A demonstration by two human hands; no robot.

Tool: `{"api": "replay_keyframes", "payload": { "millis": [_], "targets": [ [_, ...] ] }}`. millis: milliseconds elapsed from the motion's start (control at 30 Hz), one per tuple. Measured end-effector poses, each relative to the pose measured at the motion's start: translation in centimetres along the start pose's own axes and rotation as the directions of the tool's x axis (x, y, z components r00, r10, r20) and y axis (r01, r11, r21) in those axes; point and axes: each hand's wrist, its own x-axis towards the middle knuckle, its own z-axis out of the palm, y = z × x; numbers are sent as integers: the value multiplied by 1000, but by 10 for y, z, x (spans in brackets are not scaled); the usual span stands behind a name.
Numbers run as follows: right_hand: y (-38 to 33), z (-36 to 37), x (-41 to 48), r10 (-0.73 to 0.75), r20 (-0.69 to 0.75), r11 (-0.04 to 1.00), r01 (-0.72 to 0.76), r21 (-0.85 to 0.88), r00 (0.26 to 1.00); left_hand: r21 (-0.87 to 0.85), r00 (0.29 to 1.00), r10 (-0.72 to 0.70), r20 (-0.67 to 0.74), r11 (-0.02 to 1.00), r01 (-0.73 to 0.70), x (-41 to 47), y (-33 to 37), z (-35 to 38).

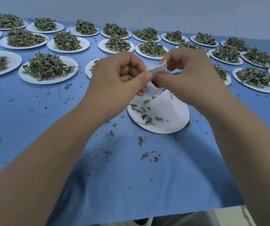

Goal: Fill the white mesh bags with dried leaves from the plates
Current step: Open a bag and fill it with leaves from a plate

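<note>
A small white mesh bag (155, 79) hangs between both hands above a nearly bare white plate (168, 115). My left hand (119, 79) pinches the bag's left edge between thumb and curled fingers. My right hand (191, 75) grips the bag's right side, fingers curled over its mouth. Dark dried leaves show at the bag's opening; most of the bag is hidden by my fingers. A few leaf scraps (145, 115) lie on the plate under the hands.
Several white plates heaped with dried leaves (48, 66) stand in rows across the far half of the blue tablecloth (33, 111). Loose leaf crumbs (149, 154) litter the cloth near me. The table's near edge runs along the bottom.
</note>
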Motion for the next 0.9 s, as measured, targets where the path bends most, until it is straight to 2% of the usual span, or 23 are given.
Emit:
{"api": "replay_keyframes", "payload": {
  "millis": [100, 200, 333, 400, 467, 500, 567, 633, 700, 767, 833, 867, 900],
  "targets": [
    [-2, 10, 2, -19, -27, 983, 14, -186, 999, -41, 996, 7, 93, 999, -3, -3, 2, 2],
    [-2, 11, 4, -30, -17, 973, 25, -229, 999, 3, 996, 33, 80, 999, -33, -3, 3, 1],
    [-2, 0, 6, 13, 175, 999, -20, 38, 984, 95, 999, 44, -1, 995, -43, 0, 5, -6],
    [-1, 0, 10, -21, 175, 993, 0, 121, 984, 155, 997, 70, -14, 986, -67, 0, 6, -10],
    [-2, 2, 16, -22, 143, 973, -11, 229, 989, 313, 995, 99, 25, 944, -102, 2, 4, -19],
    [-3, 3, 18, -15, 164, 950, -38, 310, 986, 389, 990, 109, 87, 911, -134, 3, 3, -24],
    [-5, 8, 21, -14, 259, 872, -115, 476, 966, 425, 980, 63, 188, 894, -139, 5, 1, -33],
    [-7, 14, 23, -27, 319, 793, -174, 584, 948, 380, 984, -22, 178, 924, -48, 6, -4, -33],
    [-7, 19, 25, -9, 294, 772, -180, 609, 956, 444, 992, -54, 111, 896, -1, 7, -9, -31],
    [-1, 18, 24, 37, 175, 855, -122, 504, 984, 514, 997, -66, 29, 857, 41, 10, -14, -32],
    [12, 12, 18, 42, 57, 971, -54, 231, 997, 485, 991, -125, -47, 865, 132, 13, -18, -36],
    [20, 9, 13, 30, 73, 998, -34, 54, 997, 474, 986, -147, -74, 865, 164, 14, -20, -37],
    [27, 9, 6, 22, 149, 994, -5, -113, 989, 483, 985, -152, -80, 859, 172, 15, -22, -37]
  ]
}}
